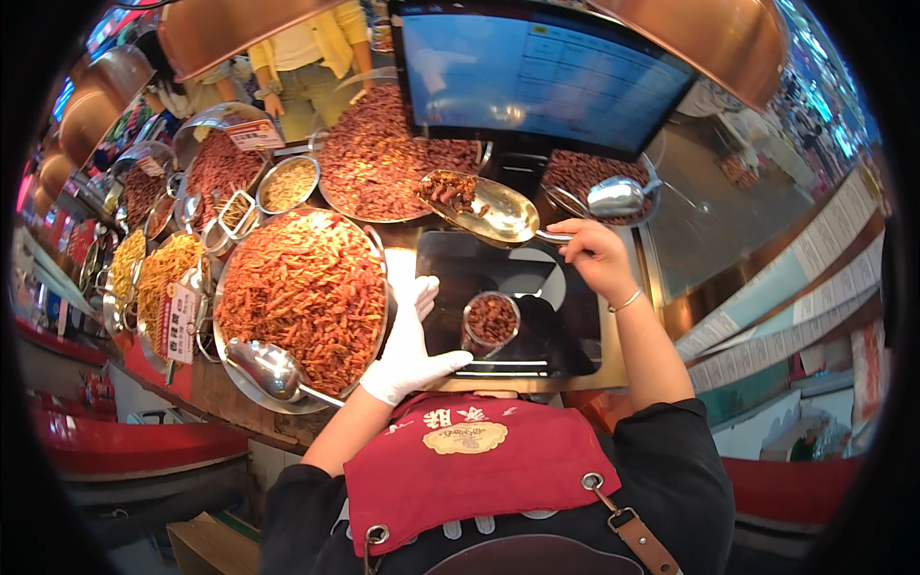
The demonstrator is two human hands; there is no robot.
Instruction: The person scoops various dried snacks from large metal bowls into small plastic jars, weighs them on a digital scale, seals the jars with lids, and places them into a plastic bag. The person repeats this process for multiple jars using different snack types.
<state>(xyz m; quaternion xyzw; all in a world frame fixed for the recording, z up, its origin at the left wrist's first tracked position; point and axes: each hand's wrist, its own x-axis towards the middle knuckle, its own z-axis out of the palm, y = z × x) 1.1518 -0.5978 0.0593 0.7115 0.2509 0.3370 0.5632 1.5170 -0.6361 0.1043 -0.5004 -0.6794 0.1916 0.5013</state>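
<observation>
My right hand (598, 256) is bare, with a bracelet at the wrist, and grips the handle of a metal scoop (507, 214). Dark reddish-brown food pieces (449, 190) lie in the scoop's front end, which is over the edge of a large heap of similar pieces (374, 158). My left hand (413, 352) wears a white glove, its thumb spread from the fingers, with nothing in it. It is between a big metal bowl (381, 237) of orange-red strips and a clear tub (491, 323) filled with dark pieces. The tub stands on a glossy black surface (445, 262).
A large screen (532, 72) stands at the back. A second scoop (266, 368) rests on the orange-red strips, and a third (616, 197) on dark pieces at the right. A small bowl of pale pieces (289, 184) is at the left. Across the counter stands a person in yellow (309, 54).
</observation>
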